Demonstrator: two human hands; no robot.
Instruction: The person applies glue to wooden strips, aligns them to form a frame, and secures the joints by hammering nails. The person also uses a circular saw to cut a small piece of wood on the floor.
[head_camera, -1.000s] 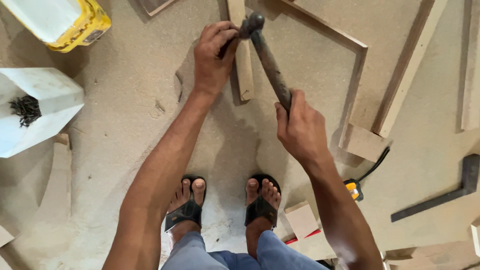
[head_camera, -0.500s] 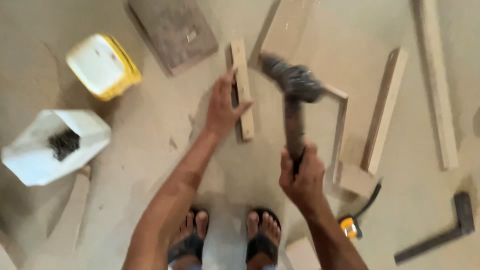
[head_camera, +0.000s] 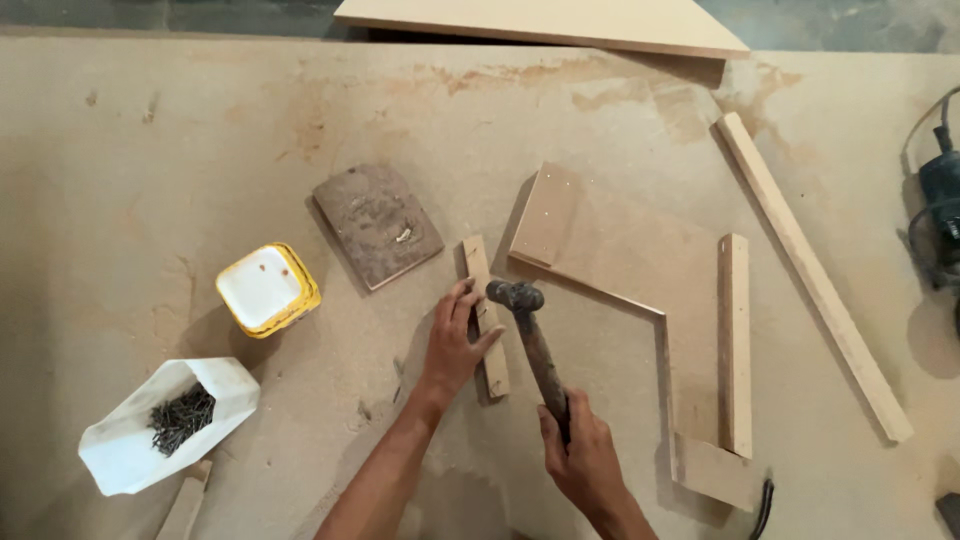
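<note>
My left hand (head_camera: 455, 342) presses on a short narrow wooden strip (head_camera: 481, 270) lying on the board floor, fingers spread across its middle. In my right hand (head_camera: 583, 458) is a dark hammer (head_camera: 532, 340), gripped by the lower end of its handle. The hammer's head sits right at the strip, just beside my left fingertips. To the right of the hammer lies an angular frame of thin wooden strips (head_camera: 600, 290).
A white bag of dark nails (head_camera: 165, 423) lies at the lower left, a yellow-and-white tub (head_camera: 267, 289) above it. A dark flat block (head_camera: 378, 225) sits left of the strip. A long batten (head_camera: 812, 270) and a power tool (head_camera: 940, 215) are at right.
The view has tipped up and away from my feet. The hammer, raised half a second ago, has come down to the strip. My left hand has stayed on the strip.
</note>
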